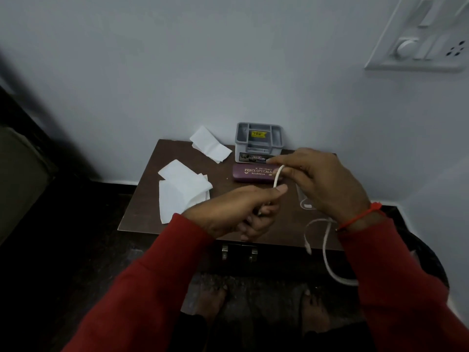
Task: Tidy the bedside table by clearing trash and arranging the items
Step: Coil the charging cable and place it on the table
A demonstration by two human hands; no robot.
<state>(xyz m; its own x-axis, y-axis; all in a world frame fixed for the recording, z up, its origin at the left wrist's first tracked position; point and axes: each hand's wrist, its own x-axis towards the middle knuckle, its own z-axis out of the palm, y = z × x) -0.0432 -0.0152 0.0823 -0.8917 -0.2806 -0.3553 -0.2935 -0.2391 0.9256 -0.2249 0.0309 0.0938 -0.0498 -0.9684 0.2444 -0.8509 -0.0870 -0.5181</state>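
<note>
Both hands hold a white cable (277,177) above the brown bedside table (142,207). My left hand (238,212) pinches its lower part between thumb and fingers. My right hand (319,179) grips the upper part; the rest of the cable loops down below my right wrist past the table's front edge. A maroon spectacle case (253,172) lies behind the hands, partly hidden by the right one. White tissue sheets lie at the table's left (182,191) and back (210,144).
A grey plastic organiser (258,141) stands against the wall at the back of the table. A clear object (305,201) lies under my right hand. A dark bin (429,255) stands right of the table. A switchboard (421,41) is on the wall.
</note>
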